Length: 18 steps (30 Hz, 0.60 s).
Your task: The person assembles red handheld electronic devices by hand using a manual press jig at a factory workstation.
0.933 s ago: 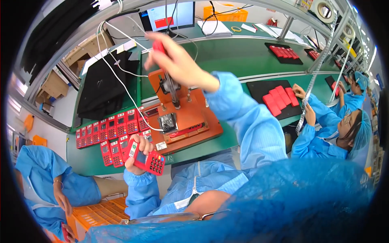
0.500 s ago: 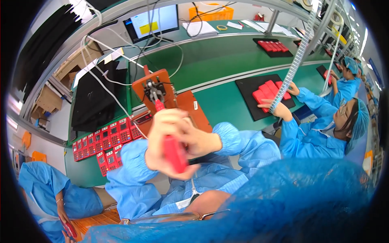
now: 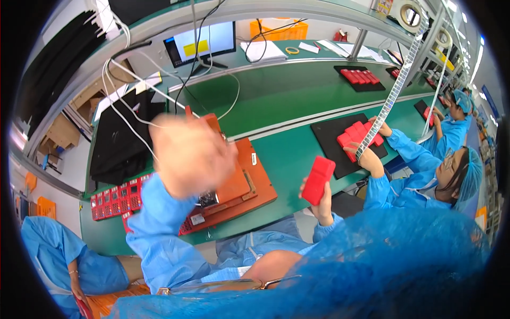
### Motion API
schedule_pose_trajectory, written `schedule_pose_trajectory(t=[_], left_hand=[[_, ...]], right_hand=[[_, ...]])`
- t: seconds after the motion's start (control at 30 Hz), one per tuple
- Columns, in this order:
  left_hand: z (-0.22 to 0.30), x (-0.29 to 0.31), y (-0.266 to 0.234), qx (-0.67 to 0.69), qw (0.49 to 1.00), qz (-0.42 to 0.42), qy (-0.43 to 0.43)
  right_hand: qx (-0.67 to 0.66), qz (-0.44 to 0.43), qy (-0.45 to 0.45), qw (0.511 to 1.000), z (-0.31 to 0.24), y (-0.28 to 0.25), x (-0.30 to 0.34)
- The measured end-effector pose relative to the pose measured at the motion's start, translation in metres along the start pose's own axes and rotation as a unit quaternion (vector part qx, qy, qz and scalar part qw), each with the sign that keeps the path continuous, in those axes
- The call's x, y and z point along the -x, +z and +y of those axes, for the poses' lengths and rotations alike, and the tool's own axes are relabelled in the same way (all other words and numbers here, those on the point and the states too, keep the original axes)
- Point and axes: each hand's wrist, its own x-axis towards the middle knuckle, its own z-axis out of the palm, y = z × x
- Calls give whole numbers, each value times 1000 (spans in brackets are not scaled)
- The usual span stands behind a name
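Observation:
My left hand, smeared by motion, is raised in front of the orange-brown fixture and hides its clamp. Its fingers are too blurred to read. On the fixture's near side a small dark part and metal pieces show beside my sleeve. My right hand, over to the right and apart from the fixture, grips a red handheld terminal tilted upright, with its plain red face showing. Left of the fixture, several red terminals with screens and keypads stand in rows on the green bench.
Loose white cables hang across the left side. Black cloth lies on the bench. Behind stands a monitor. At right, a co-worker's hands handle red pieces on a black mat. Another person is at lower left.
My hands have separated. The right one has carried the red terminal off to the right, while the left has gone up and left to the fixture. The view has shifted slightly.

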Motion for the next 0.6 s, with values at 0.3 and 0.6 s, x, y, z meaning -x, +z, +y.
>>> schedule_pose_trajectory(t=[0.3,0.6], left_hand=[[-100,56,14,13,951,-5,-309],[21,229,7,268,839,-221,-420]], right_hand=[[163,-220,-90,958,-16,66,-37],[570,-275,-169,756,-42,23,-61]])
